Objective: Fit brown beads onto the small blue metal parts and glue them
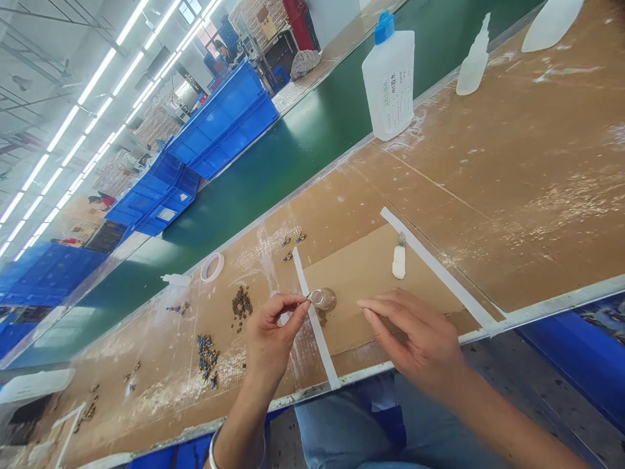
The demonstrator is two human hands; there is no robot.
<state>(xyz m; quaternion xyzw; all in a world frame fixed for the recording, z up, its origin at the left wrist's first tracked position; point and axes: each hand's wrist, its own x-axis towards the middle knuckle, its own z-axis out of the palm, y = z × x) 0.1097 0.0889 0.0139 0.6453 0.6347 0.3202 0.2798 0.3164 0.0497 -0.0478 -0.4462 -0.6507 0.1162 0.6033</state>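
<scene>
Your left hand [268,339] pinches a small metal ring piece [309,297] between thumb and forefinger, holding it right against the round brown cap [325,299] that sits on the cardboard sheet [371,273], just beside the sheet's left white strip [315,322]. Your right hand [415,335] hovers low over the near edge of the sheet with its fingers drawn close together; you cannot tell whether anything is held between them. Toward the far side of the sheet lies a small white tube [399,259], next to the right white strip [437,267]. Left of the sheet lie 2 heaps: brown bits [241,303] and blue parts [208,358]. Beyond the sheet stands a blue-capped white bottle [389,78].
</scene>
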